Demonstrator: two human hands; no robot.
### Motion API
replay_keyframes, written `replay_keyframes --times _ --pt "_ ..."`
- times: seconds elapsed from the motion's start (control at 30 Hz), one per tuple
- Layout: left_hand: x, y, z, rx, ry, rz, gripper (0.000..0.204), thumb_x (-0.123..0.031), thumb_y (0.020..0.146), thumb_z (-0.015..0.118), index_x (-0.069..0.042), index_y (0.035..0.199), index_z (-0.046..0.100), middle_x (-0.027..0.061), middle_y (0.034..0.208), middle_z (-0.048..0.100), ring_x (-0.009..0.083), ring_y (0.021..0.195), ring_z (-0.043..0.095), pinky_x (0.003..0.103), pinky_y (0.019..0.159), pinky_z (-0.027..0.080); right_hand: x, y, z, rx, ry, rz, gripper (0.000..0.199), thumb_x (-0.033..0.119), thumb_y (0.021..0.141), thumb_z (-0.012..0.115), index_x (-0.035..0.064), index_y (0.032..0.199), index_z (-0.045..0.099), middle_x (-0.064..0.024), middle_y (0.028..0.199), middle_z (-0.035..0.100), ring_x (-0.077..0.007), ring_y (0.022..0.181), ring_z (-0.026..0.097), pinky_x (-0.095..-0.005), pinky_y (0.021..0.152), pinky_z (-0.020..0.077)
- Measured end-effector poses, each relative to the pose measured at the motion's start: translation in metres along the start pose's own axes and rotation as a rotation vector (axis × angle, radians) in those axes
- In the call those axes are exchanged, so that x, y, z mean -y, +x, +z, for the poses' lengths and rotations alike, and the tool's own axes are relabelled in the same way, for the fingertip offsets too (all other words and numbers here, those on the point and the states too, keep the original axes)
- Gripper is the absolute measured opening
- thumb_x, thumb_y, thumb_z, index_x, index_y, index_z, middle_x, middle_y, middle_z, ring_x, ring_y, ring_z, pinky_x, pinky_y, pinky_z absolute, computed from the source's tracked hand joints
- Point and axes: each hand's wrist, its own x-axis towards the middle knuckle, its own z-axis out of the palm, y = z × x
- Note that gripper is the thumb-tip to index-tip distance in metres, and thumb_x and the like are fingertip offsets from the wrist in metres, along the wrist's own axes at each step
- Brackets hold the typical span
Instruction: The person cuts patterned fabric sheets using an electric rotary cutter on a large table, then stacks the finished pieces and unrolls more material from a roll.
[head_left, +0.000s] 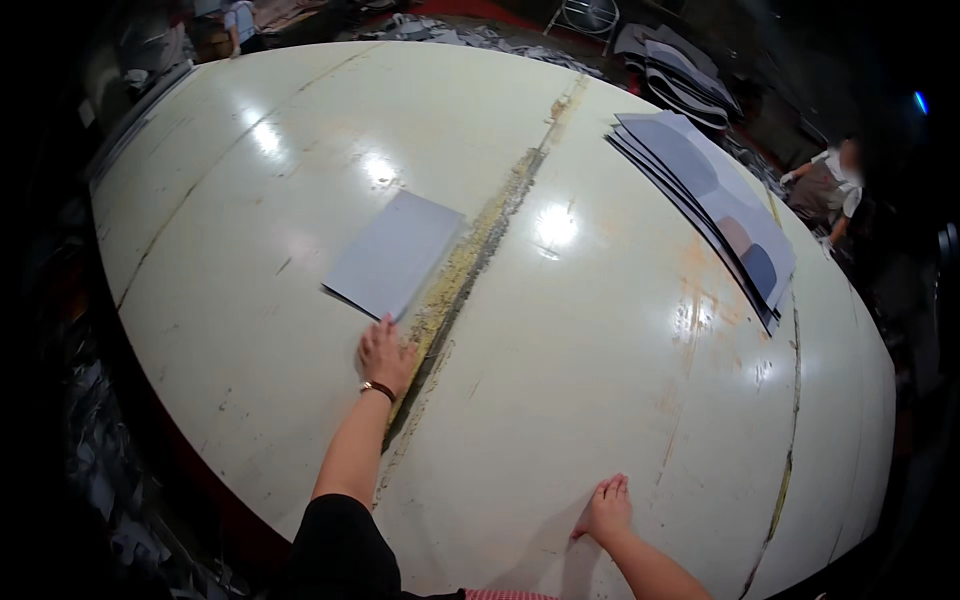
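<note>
A stack of grey rectangular sheets (395, 252), dark along its lower edge, lies left of the rough yellow seam across the pale table (590, 400). Its near corner meets the fingertips of my left hand (388, 355), which is laid on the tabletop with its fingers stretched out and a dark band at the wrist. Closer to me and to the right, my right hand (608, 508) rests on its side on the table. Its thumb is apart from the fingers, and nothing shows in it.
Large grey sheets with rounded shapes (700, 190) lie stacked at the right. Behind them are folded sheets (685, 75) and a metal fan (587, 15). A co-worker in an apron (825, 190) stands at the right edge, another person (243, 25) at the far left. Scraps (110, 480) lie at lower left.
</note>
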Motion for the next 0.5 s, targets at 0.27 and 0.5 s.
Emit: replay_keyframes --times 0.27,0.5 --pt "-0.034 -0.14 -0.085 -0.342 -0.249 0.286 0.009 -0.004 0.063 0.063 -0.007 0.071 0.061 0.0029 0.088 0.061 0.0239 0.088 0.054 0.037 0.081 0.041 0.0 -0.004 -0.003 0.012 -0.046 0.029 0.132 0.059 0.035 0.08 -0.009 0.133 0.022 -0.0309 0.138 0.02 -0.04 0.132 0.015 -0.0399 0.109 0.0147" --pt "-0.026 -0.314 -0.225 -0.319 -0.448 0.148 0.014 0.004 0.062 0.063 -0.006 0.067 0.054 0.0052 0.081 0.061 0.0242 0.079 0.058 0.033 0.064 0.048 0.011 -0.008 -0.015 0.04 -0.189 0.025 0.128 0.058 0.037 0.08 -0.013 0.128 0.027 -0.0299 0.135 0.027 -0.0383 0.13 0.022 -0.0384 0.108 0.0176"
